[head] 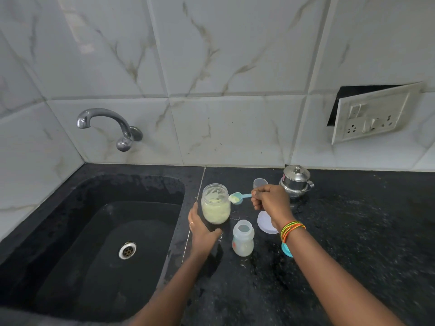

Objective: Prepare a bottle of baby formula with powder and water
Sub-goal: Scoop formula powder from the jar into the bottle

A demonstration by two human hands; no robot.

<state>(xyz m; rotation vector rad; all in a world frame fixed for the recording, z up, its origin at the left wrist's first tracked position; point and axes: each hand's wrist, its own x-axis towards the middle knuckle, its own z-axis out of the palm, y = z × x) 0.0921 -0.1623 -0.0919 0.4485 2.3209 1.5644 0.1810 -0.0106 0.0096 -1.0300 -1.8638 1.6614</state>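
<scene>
A clear jar [215,203] of pale yellow formula powder stands open on the black counter, tilted slightly. My left hand [201,225] grips its lower side. My right hand [270,201] holds a blue scoop [238,198] by its handle, level and heaped with powder, just right of the jar's mouth. Below the scoop stands the open baby bottle [243,238], upright, with a little whitish content at its bottom.
A white lid [264,222] lies flat right of the bottle. Behind it are a small clear cap [259,183] and a lidded steel pot [296,180]. A blue ring [287,250] peeks from under my right wrist. The black sink [106,243] and tap [108,125] are at left.
</scene>
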